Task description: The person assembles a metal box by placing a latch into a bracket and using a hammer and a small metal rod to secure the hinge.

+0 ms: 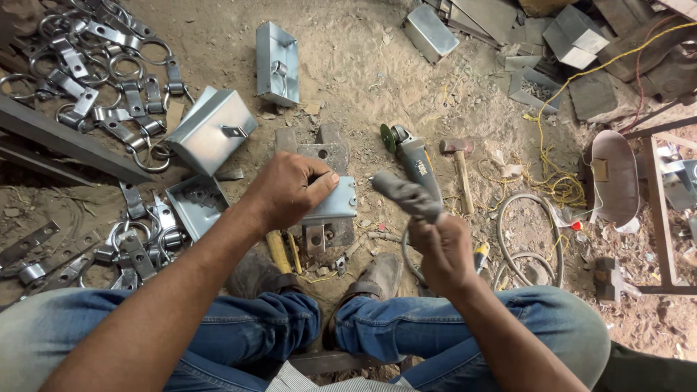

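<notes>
Already seated on the dark steel block [323,156] on the sandy floor: small galvanised sheet-metal box [332,202], pinned flat under left hand [290,190]. Right hand [444,250] clenched around grey-handled hammer [406,194], raised just beside. Nearby, finished-looking grey metal boxes [212,131]; many loose ring clamps [109,65] left.

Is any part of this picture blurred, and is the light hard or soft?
Head view: soft, even light, only faint shadows on the sandy floor; the raised tool in the right hand looks motion-blurred; the left hand on the metal box is sharp.

Shiny metal box [335,203] on block, grey hammer-like tool [406,194] raised
</notes>
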